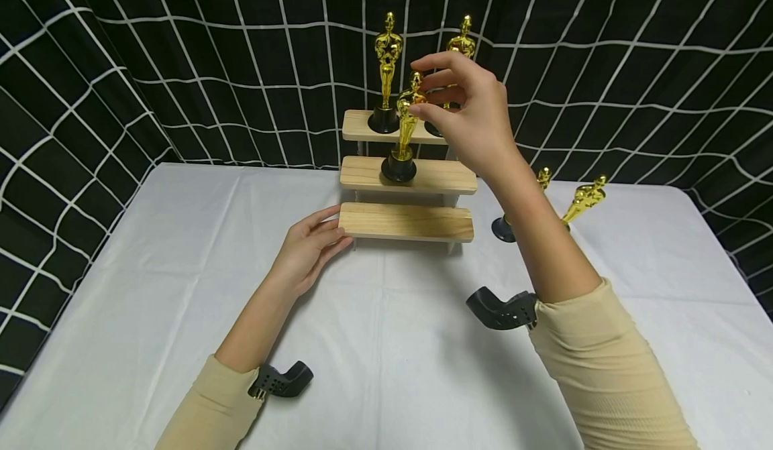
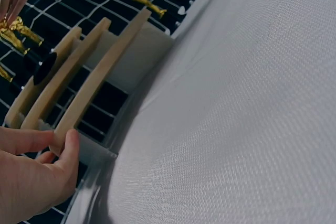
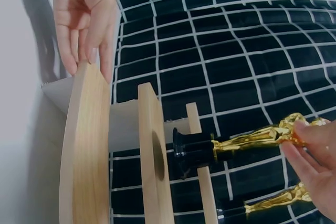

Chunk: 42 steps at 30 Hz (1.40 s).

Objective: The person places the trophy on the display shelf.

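Note:
My right hand (image 1: 474, 104) pinches a gold trophy statuette (image 1: 406, 128) by its upper body. The statuette stands nearly upright, its black round base just over the middle step of a three-step wooden display stand (image 1: 447, 176). A narrow gap seems to show between base and step in the right wrist view, where a shadow falls on the wood. My left hand (image 1: 308, 249) grips the left end of the lowest step (image 2: 97, 80), thumb and fingers on either side. On the top step stands a gold statuette (image 1: 388, 61); another statuette (image 1: 461, 39) is partly hidden behind my right hand.
On the white-covered table (image 1: 181, 289), right of the stand, are two more statuettes: one (image 1: 502, 229) half hidden by my right forearm, the other (image 1: 584, 198) appearing tilted. A black cloth with a white grid (image 1: 253, 61) rises behind and around the table.

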Each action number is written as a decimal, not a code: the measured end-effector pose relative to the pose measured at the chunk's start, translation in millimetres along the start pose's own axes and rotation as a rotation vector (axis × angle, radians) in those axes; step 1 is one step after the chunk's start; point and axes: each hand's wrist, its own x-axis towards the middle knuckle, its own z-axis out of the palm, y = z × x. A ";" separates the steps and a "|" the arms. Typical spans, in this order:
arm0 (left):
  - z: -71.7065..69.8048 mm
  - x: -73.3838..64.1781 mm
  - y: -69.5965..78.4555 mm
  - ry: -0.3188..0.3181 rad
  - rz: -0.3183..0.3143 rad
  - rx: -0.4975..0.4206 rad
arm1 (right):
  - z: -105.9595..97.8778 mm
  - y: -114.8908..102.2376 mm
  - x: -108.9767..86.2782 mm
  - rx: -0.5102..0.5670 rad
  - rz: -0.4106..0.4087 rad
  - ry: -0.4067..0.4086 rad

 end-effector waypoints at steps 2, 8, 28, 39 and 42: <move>0.2 -0.2 0.3 0.000 -0.001 0.003 | 1.7 0.8 1.5 0.007 0.005 -0.004; 0.1 -0.3 0.3 0.002 0.007 0.013 | 8.1 4.2 4.8 0.035 0.016 -0.012; 0.7 0.9 0.2 0.005 -0.006 0.006 | 28.3 12.2 13.4 0.059 0.016 -0.030; 1.3 -1.5 2.0 0.009 -0.010 0.018 | 33.3 12.6 14.4 0.067 -0.003 -0.045; 0.9 -0.7 1.3 0.008 -0.008 0.015 | 32.8 12.7 14.5 0.076 0.005 -0.051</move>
